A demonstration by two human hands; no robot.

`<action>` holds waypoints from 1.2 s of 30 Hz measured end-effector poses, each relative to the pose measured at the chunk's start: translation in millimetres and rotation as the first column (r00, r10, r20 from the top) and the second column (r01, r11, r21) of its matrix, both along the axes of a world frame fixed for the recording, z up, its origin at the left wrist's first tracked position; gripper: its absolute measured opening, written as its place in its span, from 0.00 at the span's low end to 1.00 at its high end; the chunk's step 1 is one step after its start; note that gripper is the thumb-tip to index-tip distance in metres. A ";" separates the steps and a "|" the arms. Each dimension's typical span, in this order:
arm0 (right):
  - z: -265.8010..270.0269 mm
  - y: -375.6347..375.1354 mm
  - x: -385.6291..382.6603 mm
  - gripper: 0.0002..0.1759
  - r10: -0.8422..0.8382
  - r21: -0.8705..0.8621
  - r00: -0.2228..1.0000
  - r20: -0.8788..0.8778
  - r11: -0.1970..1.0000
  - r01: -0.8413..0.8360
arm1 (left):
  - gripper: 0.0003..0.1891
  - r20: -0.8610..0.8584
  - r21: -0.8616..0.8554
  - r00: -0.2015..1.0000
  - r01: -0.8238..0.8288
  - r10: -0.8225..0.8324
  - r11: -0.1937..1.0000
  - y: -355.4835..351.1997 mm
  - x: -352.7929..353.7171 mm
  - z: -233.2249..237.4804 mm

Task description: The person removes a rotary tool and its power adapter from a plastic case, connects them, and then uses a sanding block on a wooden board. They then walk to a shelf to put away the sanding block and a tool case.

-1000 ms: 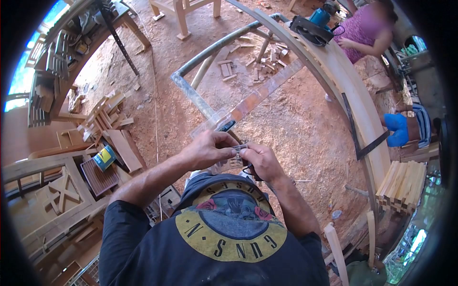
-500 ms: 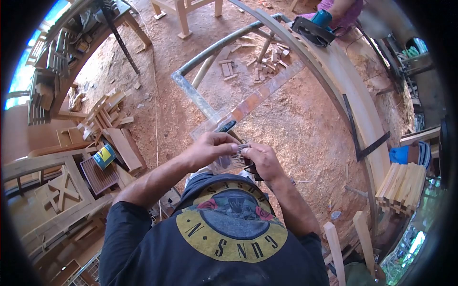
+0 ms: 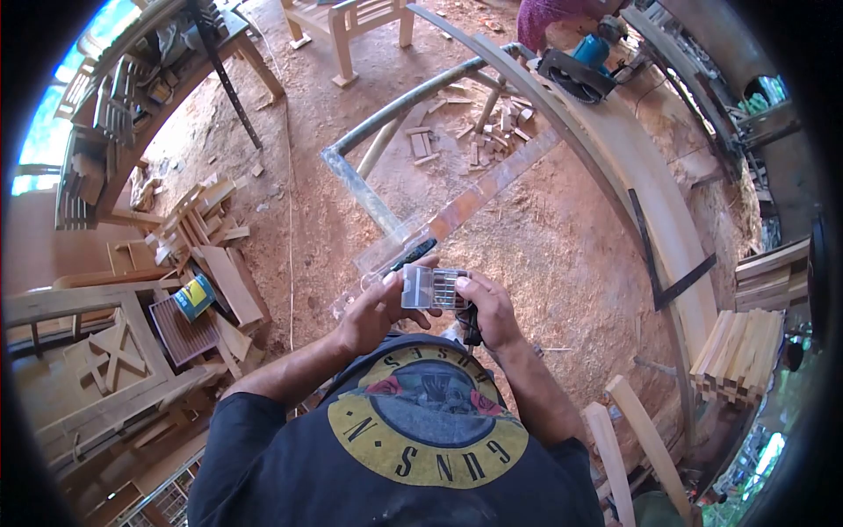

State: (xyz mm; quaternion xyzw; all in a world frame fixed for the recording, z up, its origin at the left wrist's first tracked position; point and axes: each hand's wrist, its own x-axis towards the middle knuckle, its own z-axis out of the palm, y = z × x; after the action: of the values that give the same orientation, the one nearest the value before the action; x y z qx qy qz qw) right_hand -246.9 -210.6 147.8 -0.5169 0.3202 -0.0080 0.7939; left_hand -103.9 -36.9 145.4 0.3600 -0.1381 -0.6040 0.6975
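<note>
A small clear plastic case point(image 3: 435, 288) lies open in front of my shirt, with several slim metal bits in its right half. My right hand point(image 3: 492, 309) grips the case at its right end, thumb on top, and a dark object point(image 3: 472, 327) hangs just under that hand. At the case's left side, my left hand point(image 3: 379, 307) supports the lid, its fingers spread partly behind and below it. A dark green, pen-like tool point(image 3: 413, 254) rests on the bench end just beyond my left hand.
A metal frame point(image 3: 364, 193) with a narrow board stands ahead. To the right runs a long plank point(image 3: 654, 171) bearing a circular saw point(image 3: 584, 66) and a black square point(image 3: 650, 255). Stacked wood strips point(image 3: 738, 356) are at right, a person in pink point(image 3: 536, 22) beyond.
The case now shows opened out flat between my hands. My left hand has moved back from its pinch and spread its fingers. At the saw, the person's arm has drawn away.
</note>
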 end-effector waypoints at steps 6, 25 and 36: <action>-5.6 1.2 -2.4 0.19 -0.027 0.069 0.996 0.083 0.997 0.022 | 0.42 0.129 0.085 0.991 0.009 -0.020 0.996 -4.4 -1.0 9.4; -3.1 3.5 -12.0 0.14 0.091 0.007 0.983 0.157 0.996 -0.093 | 0.23 0.319 0.163 0.943 -0.159 0.100 0.974 -20.6 -10.9 0.5; 7.3 8.5 -10.2 0.10 0.140 -0.367 0.985 0.098 0.925 -0.095 | 0.20 0.255 0.133 0.952 -0.211 0.172 0.969 -13.9 -14.0 -3.3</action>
State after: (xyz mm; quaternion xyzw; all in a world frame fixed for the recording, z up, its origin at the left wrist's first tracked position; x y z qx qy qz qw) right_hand -257.1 -202.1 155.1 -0.6705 0.2326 -0.0508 0.7027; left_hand -117.9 -50.9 142.1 0.4969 -0.1379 -0.4942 0.6999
